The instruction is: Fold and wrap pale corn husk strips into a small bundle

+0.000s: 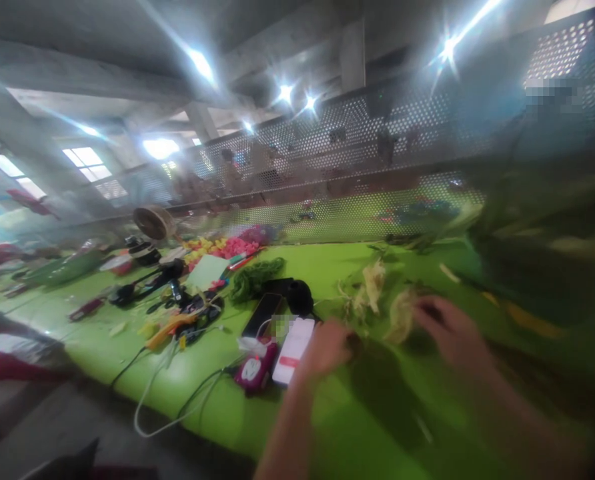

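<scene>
My left hand (pixel 330 347) is over the green table (pixel 342 427), beside a phone with a lit white screen (pixel 295 350); its fingers are smeared by motion. To the right, my right hand (pixel 440 320) is at the edge of a pale yellowish leafy piece (pixel 401 315), its fingers curled and blurred; whether it grips the piece is unclear. Another pale crumpled piece (pixel 372 287) lies just beyond, between the hands. A maroon device (pixel 255 368) sits left of the lit phone, and a dark phone (pixel 262 317) lies behind it.
Green yarn (pixel 255 277), a black round object (pixel 300 297), pink and yellow pieces (pixel 227 248), an orange-handled tool (pixel 172 330) and white cable (pixel 142 407) lie leftward. A perforated panel (pixel 327 207) runs behind. Dark leafy material (pixel 552 233) stands at right.
</scene>
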Motion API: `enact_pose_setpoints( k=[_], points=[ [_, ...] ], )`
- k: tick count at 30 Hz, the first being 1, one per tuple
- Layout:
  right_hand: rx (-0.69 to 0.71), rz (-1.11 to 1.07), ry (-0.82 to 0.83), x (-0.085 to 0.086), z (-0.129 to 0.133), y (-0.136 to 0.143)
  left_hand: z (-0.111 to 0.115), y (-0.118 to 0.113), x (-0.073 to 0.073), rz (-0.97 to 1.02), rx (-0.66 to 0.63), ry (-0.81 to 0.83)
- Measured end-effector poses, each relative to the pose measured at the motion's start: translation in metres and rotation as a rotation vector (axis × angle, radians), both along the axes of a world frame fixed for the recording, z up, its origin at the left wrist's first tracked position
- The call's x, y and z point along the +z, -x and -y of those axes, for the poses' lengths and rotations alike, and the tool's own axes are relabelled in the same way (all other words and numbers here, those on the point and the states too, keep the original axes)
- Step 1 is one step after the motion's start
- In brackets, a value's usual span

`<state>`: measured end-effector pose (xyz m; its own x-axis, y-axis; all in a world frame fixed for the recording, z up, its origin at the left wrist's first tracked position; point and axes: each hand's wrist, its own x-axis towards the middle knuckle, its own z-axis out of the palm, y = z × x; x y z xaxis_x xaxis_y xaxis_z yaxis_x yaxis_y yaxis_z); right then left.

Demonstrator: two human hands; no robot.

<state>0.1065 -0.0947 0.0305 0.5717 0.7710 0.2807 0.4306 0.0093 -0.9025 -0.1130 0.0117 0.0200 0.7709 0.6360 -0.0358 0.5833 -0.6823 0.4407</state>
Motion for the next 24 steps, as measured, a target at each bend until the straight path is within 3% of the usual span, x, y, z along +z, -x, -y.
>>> enact_pose_setpoints(
  k=[5, 9, 18, 24],
  points=[
    [0.101, 0.02, 0.012, -0.007, -0.002, -0.001, -0.002, -0.004, -0.02, -0.026, 0.02, 0.017],
    [0.162, -0.018, 0.001, -0.006, -0.001, 0.004, -0.004, -0.008, -0.023, 0.036, 0.035, 0.061],
    [0.289, -0.082, 0.04, 0.01, 0.007, 0.031, 0.006, -0.026, -0.01, 0.707, 0.14, 0.48],
    [0.273, -0.107, 0.036, 0.008, 0.006, 0.038, 0.015, -0.044, -0.018, 0.899, 0.1, 0.652]
  ],
)
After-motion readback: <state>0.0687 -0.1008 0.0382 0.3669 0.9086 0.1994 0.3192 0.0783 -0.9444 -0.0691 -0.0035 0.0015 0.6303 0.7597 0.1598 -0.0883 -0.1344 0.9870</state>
